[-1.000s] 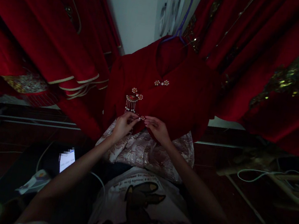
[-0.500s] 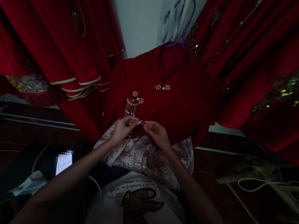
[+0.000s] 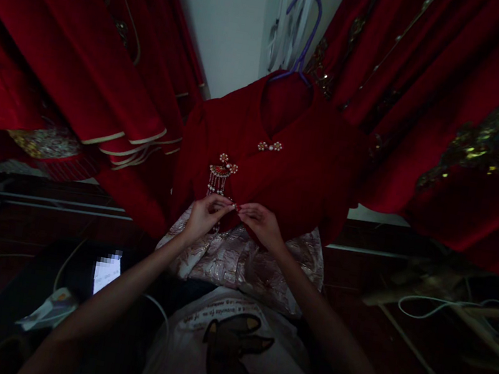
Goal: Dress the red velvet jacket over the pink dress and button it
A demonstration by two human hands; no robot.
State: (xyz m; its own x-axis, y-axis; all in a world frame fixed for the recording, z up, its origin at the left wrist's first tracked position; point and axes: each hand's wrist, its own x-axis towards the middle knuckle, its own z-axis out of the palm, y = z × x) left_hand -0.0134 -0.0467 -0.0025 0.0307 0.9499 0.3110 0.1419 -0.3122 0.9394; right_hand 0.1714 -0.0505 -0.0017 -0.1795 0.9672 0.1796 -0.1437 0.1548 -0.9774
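Observation:
A red short jacket (image 3: 298, 176) hangs on a purple hanger (image 3: 310, 32) in front of me, over a pale pink, shiny brocade skirt (image 3: 242, 262). Near its lower front edge, my left hand (image 3: 209, 215) and my right hand (image 3: 260, 220) meet, fingertips almost touching. Each is closed in a pinch on a tiny pearl-and-red beaded fastener (image 3: 235, 207), mostly hidden by the fingers. A flower-shaped pearl fastener (image 3: 270, 146) sits below the V neckline. Left of it, a fan-shaped brooch with bead tassels (image 3: 220, 171) is pinned on, its strands running down behind my left hand.
Red garments (image 3: 121, 65) hang at left, and more with gold sequins (image 3: 487, 149) at right. A lit phone (image 3: 106, 275) and a small plastic packet (image 3: 51, 309) lie on a dark surface at lower left. Wooden bars and a pale cable (image 3: 420, 307) are at right.
Both hands stay at the same spot on the jacket, with only slight finger movement around the fastener. The view has shifted very slightly.

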